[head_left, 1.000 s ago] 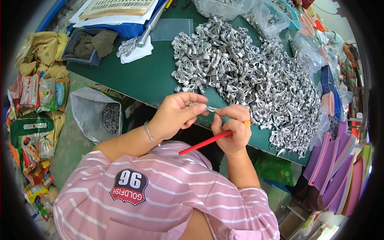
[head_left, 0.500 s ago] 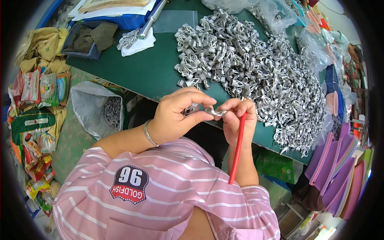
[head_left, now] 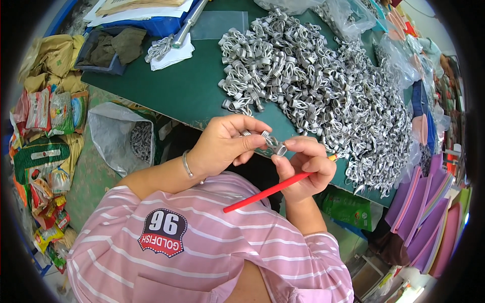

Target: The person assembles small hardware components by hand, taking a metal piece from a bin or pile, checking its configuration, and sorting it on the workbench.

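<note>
My left hand (head_left: 227,141) is closed on a small silver metal link (head_left: 274,146), pinching it between thumb and fingers. More silver metal shows behind these fingers, partly hidden. My right hand (head_left: 306,164) touches the link's other end with thumb and forefinger. Across its palm lies a slim red-handled tool (head_left: 268,192), held by the curled fingers. The red end points left over my shirt; a short yellowish end sticks out on the right. A large pile of similar silver links (head_left: 313,86) covers the green table (head_left: 197,96) beyond my hands.
At the table's far left are a blue bin with dark cloths (head_left: 113,50), a metal rod-like tool (head_left: 189,25) and white paper. A white-lined sack (head_left: 118,136) holding small metal pieces stands below the left edge. Plastic bags (head_left: 348,22) lie at the back; purple trays (head_left: 419,202) stand right.
The red-handled tool has swung from nearly upright to slanting left across my shirt. My right hand has turned and lowered slightly. The link between my hands now shows its loop.
</note>
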Demonstrator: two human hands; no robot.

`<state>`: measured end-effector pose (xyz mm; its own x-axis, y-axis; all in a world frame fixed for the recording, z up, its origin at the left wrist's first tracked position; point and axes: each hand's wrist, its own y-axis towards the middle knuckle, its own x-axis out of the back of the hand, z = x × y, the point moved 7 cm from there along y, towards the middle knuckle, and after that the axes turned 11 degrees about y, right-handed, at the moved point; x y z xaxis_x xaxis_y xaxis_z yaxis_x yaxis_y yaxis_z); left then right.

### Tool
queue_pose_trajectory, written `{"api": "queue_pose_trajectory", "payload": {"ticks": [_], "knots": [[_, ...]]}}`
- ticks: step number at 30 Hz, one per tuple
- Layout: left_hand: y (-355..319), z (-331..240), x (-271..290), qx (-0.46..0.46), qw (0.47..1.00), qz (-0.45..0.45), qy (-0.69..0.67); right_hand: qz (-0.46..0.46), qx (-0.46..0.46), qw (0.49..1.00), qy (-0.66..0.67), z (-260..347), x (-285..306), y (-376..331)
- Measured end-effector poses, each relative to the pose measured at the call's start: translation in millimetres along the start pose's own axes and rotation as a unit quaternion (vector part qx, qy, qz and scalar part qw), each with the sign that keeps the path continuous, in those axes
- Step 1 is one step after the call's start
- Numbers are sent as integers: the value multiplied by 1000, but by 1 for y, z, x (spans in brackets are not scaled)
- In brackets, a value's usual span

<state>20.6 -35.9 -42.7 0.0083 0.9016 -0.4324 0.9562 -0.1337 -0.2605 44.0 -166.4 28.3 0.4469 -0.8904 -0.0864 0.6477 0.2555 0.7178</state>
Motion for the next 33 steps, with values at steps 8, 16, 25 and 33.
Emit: {"api": "queue_pose_trajectory", "payload": {"ticks": [8,16,25,33], "knots": [[-1,7,-6,86,971,65,-212,17,-4,972,-236,-12,16,17],[3,-5,-2,59,996,16,-59,179,-35,890,-419,-46,11,46],[18,-34,-9,-23,991,-42,126,-65,-271,934,224,-48,31,31],[21,-79,-39,-259,880,-38,396,-75,-272,901,330,-55,40,24]]}}
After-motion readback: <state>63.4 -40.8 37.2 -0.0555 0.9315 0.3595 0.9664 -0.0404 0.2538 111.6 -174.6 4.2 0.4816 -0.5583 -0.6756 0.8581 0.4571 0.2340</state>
